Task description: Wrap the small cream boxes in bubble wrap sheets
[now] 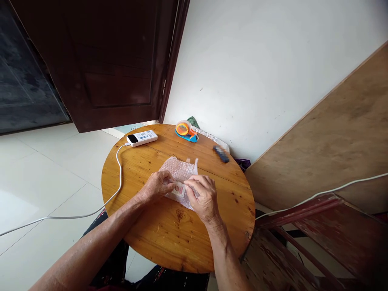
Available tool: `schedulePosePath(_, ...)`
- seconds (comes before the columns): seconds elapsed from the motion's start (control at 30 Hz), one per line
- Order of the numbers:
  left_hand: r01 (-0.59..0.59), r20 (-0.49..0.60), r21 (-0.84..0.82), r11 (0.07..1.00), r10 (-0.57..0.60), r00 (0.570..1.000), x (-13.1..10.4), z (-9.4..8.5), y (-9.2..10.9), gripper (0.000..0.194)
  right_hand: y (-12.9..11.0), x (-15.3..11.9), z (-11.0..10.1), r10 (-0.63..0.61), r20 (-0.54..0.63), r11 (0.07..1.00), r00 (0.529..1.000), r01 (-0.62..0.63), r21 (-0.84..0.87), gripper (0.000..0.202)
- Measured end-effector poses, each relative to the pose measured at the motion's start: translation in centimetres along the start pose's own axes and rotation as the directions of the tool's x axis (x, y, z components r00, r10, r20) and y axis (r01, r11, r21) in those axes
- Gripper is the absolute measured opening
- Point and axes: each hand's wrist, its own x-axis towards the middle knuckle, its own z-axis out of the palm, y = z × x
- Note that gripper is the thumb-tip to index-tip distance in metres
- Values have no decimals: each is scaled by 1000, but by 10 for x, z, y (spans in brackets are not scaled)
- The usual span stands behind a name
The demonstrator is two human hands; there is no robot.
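A sheet of bubble wrap (178, 167) lies on the round wooden table (142, 238), around a small pale item with red print (178, 189) that I cannot name. My left hand (157, 186) pinches the wrap at its left side, thumb and fingers together. From the right, my right hand (203, 196) has its thumb and bent fingers closed on the wrap's other side, just beside the printed item. My fingers partly cover both the wrap and the item.
At the back stands an orange-and-blue tape dispenser (186, 131), with a printed strip (212, 137) behind it. A dark blurred object (221, 154) lies to its right. A white power bank (142, 138) with a cable (120, 173) sits at the back left. The wall (242, 72) rises behind.
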Motion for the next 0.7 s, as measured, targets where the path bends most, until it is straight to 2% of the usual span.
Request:
schedulePosePath(0.07,-2,-10,13,1000,2,1000,0,0,1,16,-6,0,-1,-71,87,995,994,76,-59,14)
schedulePosePath(0.17,-11,-16,1,1000,11,1000,1,0,0,20,-10,0,2,-83,201,990,976,104,-99,13)
schedulePosePath(0.33,11,16,-49,999,-10,1000,3,-2,-7,28,-11,-1,4,-45,241,990,970,76,-120,12)
schedulePosePath(0.53,33,103,-54,998,-28,994,-1,-21,-8,27,-14,0,1,-53,313,979,948,111,-172,23)
schedulePosePath(0.63,81,61,9,997,-81,995,-2,-27,-6,24,-14,0,2,-51,322,973,946,119,-196,22)
schedulePosePath(0.7,112,5,126,986,-113,994,-2,-27,-6,18,-15,0,2,-50,323,970,945,123,-210,23)
